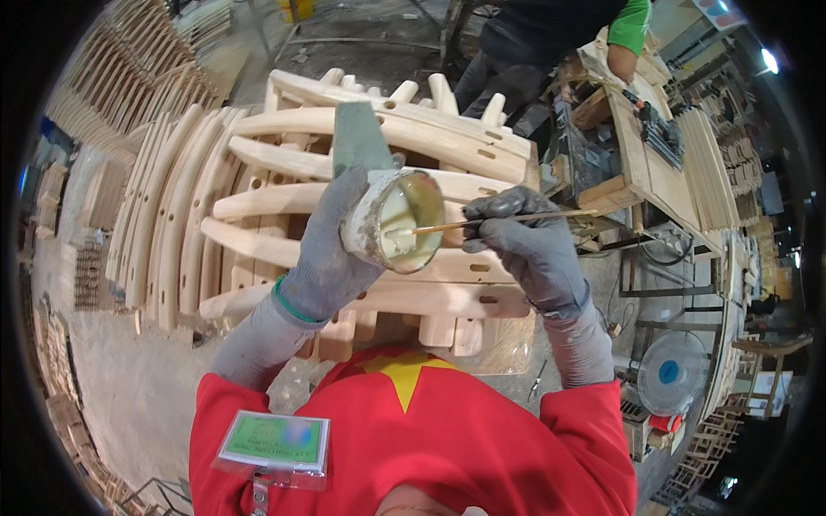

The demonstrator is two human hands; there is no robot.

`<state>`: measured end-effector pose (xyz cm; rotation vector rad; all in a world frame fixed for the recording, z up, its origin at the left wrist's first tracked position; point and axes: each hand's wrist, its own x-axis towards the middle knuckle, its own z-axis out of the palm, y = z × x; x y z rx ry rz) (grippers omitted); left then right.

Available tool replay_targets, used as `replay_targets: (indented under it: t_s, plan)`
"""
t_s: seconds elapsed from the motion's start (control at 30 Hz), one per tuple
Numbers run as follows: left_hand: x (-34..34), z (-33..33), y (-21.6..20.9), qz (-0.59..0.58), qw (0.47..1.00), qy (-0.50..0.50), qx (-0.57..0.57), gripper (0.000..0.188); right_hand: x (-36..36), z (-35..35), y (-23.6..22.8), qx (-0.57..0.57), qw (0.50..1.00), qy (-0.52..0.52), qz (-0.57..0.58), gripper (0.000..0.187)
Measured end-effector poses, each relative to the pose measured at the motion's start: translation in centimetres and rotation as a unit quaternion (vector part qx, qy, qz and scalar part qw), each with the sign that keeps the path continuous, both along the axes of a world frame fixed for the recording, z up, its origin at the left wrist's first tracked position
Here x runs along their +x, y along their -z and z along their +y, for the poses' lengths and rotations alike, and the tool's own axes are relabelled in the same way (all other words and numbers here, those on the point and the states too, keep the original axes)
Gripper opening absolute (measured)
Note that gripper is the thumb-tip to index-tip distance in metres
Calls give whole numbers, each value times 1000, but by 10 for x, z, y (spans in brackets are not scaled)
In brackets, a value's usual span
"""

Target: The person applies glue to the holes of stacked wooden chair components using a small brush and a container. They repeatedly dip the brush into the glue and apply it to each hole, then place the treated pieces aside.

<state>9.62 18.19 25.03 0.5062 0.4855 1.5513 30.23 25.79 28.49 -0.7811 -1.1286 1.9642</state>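
Note:
My left hand point(331, 254), in a grey glove, holds a small round cup point(397, 221) tipped toward me, with pale creamy glue inside, together with a flat grey-green scraper blade point(358, 138) that sticks up behind it. My right hand point(525, 236), also gloved in grey, pinches a thin wooden stick point(499, 219) whose tip dips into the glue in the cup. Both hands hover over a stack of curved pale wooden chair parts point(379, 172) with slots and tenons.
More curved wooden parts point(163, 224) lie stacked to the left. Another person in a dark top with a green sleeve point(632, 26) stands at a cluttered workbench point(654, 146) at the upper right. A floor fan point(671, 374) stands at the lower right.

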Motion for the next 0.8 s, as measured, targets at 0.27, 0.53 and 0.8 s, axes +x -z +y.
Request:
replay_targets:
  t_s: [0.27, 0.53, 0.8]
  plan:
    - [-13, 19, 5, 381, 910, -155, 58, 71, 24, 106, 16, 171, 961, 215, -34, 15]
    - [-21, 21, 10, 294, 930, -217, -47, 74, 26, 152, 46, 176, 945, 245, -123, 18]
    - [-22, 20, 17, 295, 929, -221, -38, 76, 13, 159, 51, 230, 924, 262, -158, 20]
